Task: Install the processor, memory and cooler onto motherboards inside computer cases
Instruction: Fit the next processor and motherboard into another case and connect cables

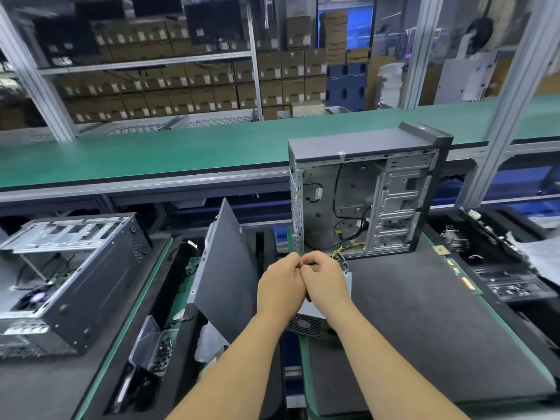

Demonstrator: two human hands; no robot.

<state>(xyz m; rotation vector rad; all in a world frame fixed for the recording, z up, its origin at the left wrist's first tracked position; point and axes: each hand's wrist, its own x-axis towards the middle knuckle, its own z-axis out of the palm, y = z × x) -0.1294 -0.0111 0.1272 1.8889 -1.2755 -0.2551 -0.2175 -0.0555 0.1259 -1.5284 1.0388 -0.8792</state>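
Head view: the left hand (280,284) and right hand (325,280) met, each grip pinched on a thin black cable (312,263) above a power supply (306,321). The open computer case (363,195) stood upright at the black mat's (424,328) far edge on the bench.

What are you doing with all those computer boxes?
A person is working at a bench of computer cases. Both hands, the left hand and the right hand, are together in front of an open upright case, and their fingers pinch something small and dark, maybe a cable. A power supply with a fan grille lies right under the hands. A loose side panel leans to the left, and another case lies on its side farther left.
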